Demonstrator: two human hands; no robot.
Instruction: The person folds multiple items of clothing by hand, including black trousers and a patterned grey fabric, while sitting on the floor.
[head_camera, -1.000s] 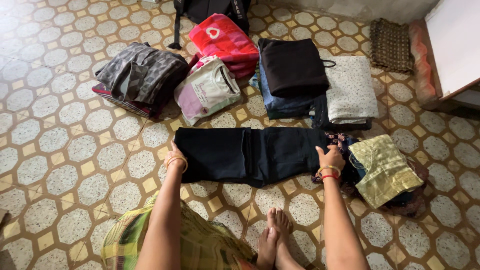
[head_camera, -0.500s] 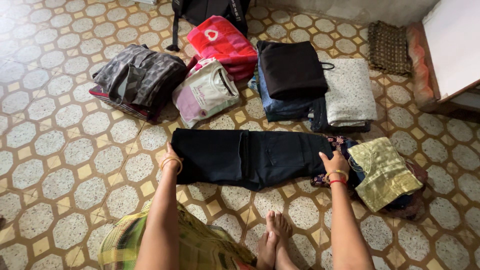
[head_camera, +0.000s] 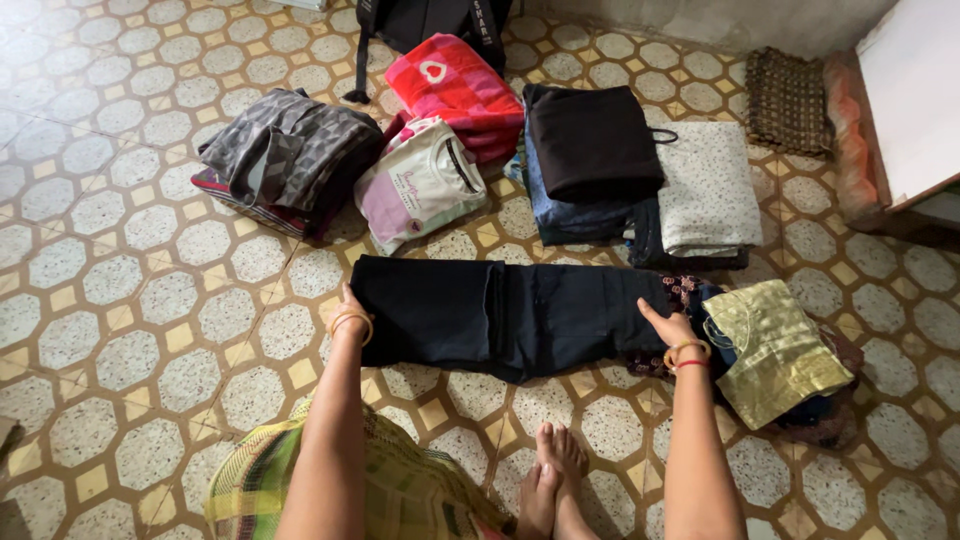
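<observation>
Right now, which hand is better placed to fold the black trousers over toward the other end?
Probably the left hand: it holds the black trousers at their free end, with bare floor beside.

One black trousers (head_camera: 510, 315), one backpack (head_camera: 430, 20), two hands, roughly seven folded garments.

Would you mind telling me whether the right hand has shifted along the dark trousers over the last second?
Yes. The right hand has slid outward from on top of the dark trousers to their right end, closer to the gold-green garment.
</observation>
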